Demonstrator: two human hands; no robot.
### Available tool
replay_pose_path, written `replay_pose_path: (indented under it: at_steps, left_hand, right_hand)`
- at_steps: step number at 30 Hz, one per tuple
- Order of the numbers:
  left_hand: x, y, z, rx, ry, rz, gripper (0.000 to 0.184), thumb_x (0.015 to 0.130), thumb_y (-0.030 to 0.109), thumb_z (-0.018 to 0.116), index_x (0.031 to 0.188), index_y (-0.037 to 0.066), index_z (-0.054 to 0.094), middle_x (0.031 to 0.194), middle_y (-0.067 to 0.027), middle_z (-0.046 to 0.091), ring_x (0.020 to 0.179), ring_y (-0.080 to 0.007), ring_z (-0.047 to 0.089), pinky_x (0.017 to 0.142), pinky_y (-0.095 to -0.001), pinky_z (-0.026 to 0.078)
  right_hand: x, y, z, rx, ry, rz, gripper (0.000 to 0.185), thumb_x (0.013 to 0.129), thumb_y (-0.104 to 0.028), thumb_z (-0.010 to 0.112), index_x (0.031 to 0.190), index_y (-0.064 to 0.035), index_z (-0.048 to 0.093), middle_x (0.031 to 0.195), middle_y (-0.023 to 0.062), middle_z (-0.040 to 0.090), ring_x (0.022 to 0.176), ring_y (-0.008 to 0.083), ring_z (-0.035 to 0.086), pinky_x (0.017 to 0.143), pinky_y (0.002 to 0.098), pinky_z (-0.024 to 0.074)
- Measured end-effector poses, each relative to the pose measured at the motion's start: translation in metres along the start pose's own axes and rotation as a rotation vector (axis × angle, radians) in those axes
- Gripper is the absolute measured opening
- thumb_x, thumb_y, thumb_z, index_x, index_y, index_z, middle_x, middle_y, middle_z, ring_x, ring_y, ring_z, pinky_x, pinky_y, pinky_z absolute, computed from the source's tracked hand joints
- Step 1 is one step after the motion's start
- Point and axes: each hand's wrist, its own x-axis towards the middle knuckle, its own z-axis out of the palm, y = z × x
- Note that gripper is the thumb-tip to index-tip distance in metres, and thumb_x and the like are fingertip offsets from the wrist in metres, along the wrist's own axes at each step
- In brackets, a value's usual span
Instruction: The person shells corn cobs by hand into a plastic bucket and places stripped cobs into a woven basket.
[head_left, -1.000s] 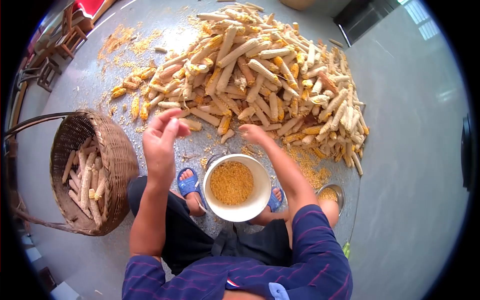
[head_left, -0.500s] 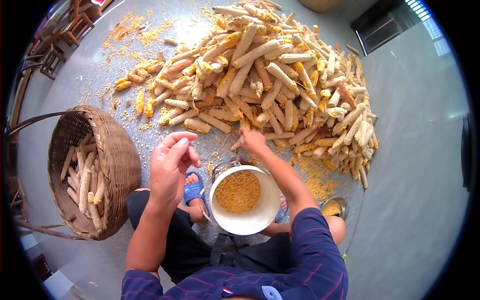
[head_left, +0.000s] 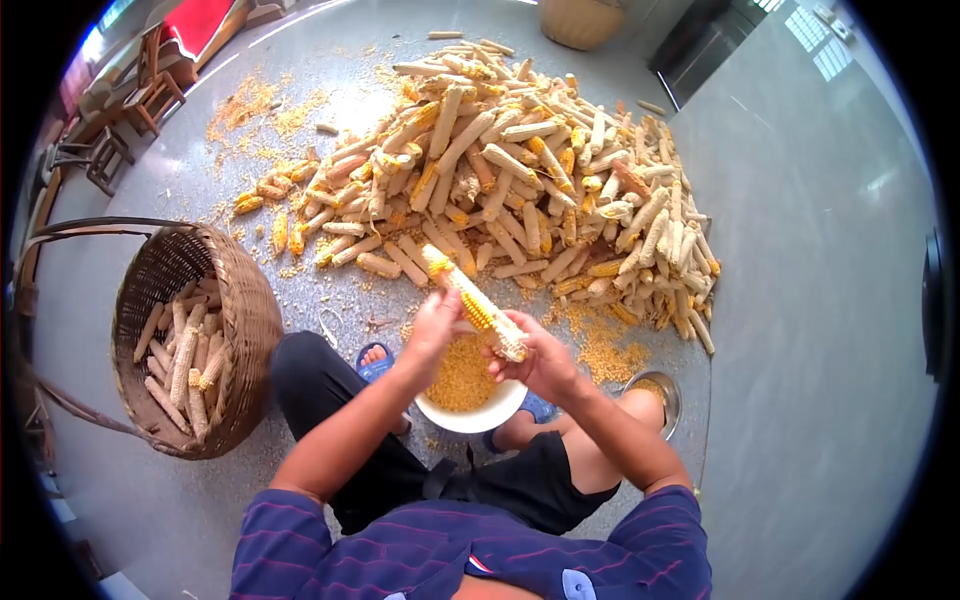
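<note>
Above the bucket, a partly stripped corn cob slants between my two hands, with rows of yellow kernels left along its middle and upper end. My right hand grips its paler lower end. On the cob's left side, my left hand is closed against it, with some fingers hidden from view. Beneath both hands stands a white bucket, its bottom covered by loose yellow kernels. A big pile of cobs, mostly stripped, lies just beyond.
A wicker basket holding stripped cobs stands at the left. By my right leg is a metal bowl of kernels. Loose kernels are scattered on the floor. Wooden chairs and another basket are farther back.
My right hand has come back from the pile with a corn cob. My left hand has moved right and down to meet it over the bucket. The view has shifted slightly.
</note>
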Motion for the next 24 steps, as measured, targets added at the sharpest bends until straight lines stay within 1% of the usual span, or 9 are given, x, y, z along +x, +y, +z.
replay_pose_path:
  at_steps: [2, 5, 8, 12, 15, 16, 19, 21, 24]
  left_hand:
    - [-0.007, -0.031, 0.012, -0.171, -0.049, -0.052, 0.050, 0.095, 0.046, 0.040, 0.116, 0.000, 0.046, 0.098, -0.0100, 0.059, 0.088, -0.0171, 0.058, 0.069, -0.0308, 0.050]
    - [-0.028, -0.046, 0.022, -0.561, -0.054, -0.087, 0.042, 0.097, 0.043, 0.036, 0.111, 0.004, 0.044, 0.082, -0.0111, 0.059, 0.070, -0.0195, 0.060, 0.068, -0.0316, 0.052]
    - [-0.027, -0.112, -0.007, -0.457, 0.053, 0.024, 0.039, 0.097, 0.043, 0.035, 0.109, 0.006, 0.044, 0.080, -0.0095, 0.058, 0.070, -0.0186, 0.059, 0.066, -0.0315, 0.052]
    - [-0.030, -0.141, -0.018, -0.533, 0.151, -0.156, 0.037, 0.098, 0.042, 0.032, 0.106, 0.008, 0.046, 0.079, -0.0085, 0.058, 0.069, -0.0166, 0.059, 0.064, -0.0299, 0.049]
    - [-0.036, -0.127, -0.008, -0.553, 0.159, -0.142, 0.042, 0.098, 0.044, 0.030, 0.107, 0.008, 0.049, 0.083, -0.0069, 0.058, 0.074, -0.0160, 0.058, 0.068, -0.0290, 0.048]
    - [-0.033, -0.136, -0.011, -0.554, 0.158, -0.137, 0.042, 0.098, 0.044, 0.030, 0.107, 0.008, 0.049, 0.083, -0.0069, 0.058, 0.074, -0.0160, 0.058, 0.068, -0.0290, 0.048]
    - [-0.025, -0.161, -0.028, -0.321, 0.251, -0.013, 0.049, 0.097, 0.047, 0.030, 0.104, 0.005, 0.055, 0.088, -0.0051, 0.059, 0.081, -0.0159, 0.058, 0.074, -0.0298, 0.048]
    - [-0.020, -0.171, -0.038, -0.236, 0.266, -0.043, 0.049, 0.097, 0.047, 0.030, 0.104, 0.005, 0.055, 0.088, -0.0053, 0.059, 0.081, -0.0160, 0.058, 0.075, -0.0300, 0.048]
    - [-0.007, -0.192, -0.042, -0.088, 0.280, -0.079, 0.051, 0.097, 0.048, 0.030, 0.104, 0.005, 0.056, 0.088, -0.0062, 0.059, 0.081, -0.0162, 0.058, 0.076, -0.0300, 0.047]
  right_hand:
    - [-0.007, 0.019, 0.004, 0.186, -0.110, 0.018, 0.046, 0.090, -0.017, 0.033, 0.134, -0.0059, 0.027, 0.105, 0.0205, 0.058, 0.084, 0.0270, 0.064, 0.073, 0.0363, 0.0538]
    - [-0.010, 0.050, 0.003, -0.085, 0.135, 0.005, 0.037, 0.092, -0.018, 0.033, 0.125, -0.0040, 0.042, 0.099, 0.0138, 0.060, 0.084, 0.0197, 0.061, 0.075, 0.0320, 0.0509]
    - [0.001, 0.089, -0.045, -1.143, 0.347, -0.103, 0.035, 0.096, -0.028, 0.040, 0.115, -0.0004, 0.050, 0.094, 0.0079, 0.058, 0.084, 0.0191, 0.056, 0.076, 0.0285, 0.0447]
    - [0.020, 0.120, -0.047, -1.208, 0.605, -0.329, 0.037, 0.096, -0.031, 0.042, 0.116, -0.0011, 0.049, 0.097, 0.0087, 0.057, 0.087, 0.0195, 0.056, 0.078, 0.0310, 0.0447]
    - [0.040, 0.147, -0.041, -0.568, 0.559, -0.210, 0.042, 0.096, -0.034, 0.044, 0.121, -0.0002, 0.044, 0.108, 0.0124, 0.055, 0.093, 0.0184, 0.056, 0.086, 0.0302, 0.0429]
    - [0.038, 0.155, -0.032, -0.816, 0.589, -0.294, 0.040, 0.096, -0.033, 0.044, 0.117, -0.0002, 0.048, 0.111, 0.0109, 0.056, 0.097, 0.0179, 0.055, 0.085, 0.0309, 0.0438]
    - [0.035, 0.166, -0.023, -0.760, 0.441, -0.349, 0.036, 0.097, -0.032, 0.042, 0.109, -0.0016, 0.056, 0.103, 0.0121, 0.061, 0.093, 0.0203, 0.058, 0.078, 0.0328, 0.0452]
    - [0.032, 0.165, -0.023, -0.914, 0.491, -0.398, 0.037, 0.096, -0.032, 0.040, 0.094, -0.0014, 0.061, 0.082, 0.0232, 0.061, 0.082, 0.0382, 0.061, 0.068, 0.0421, 0.0452]
    - [0.031, 0.169, -0.032, -1.104, 0.569, -0.369, 0.040, 0.097, -0.030, 0.037, 0.090, 0.0014, 0.060, 0.079, 0.0252, 0.060, 0.075, 0.0397, 0.060, 0.066, 0.0413, 0.0449]
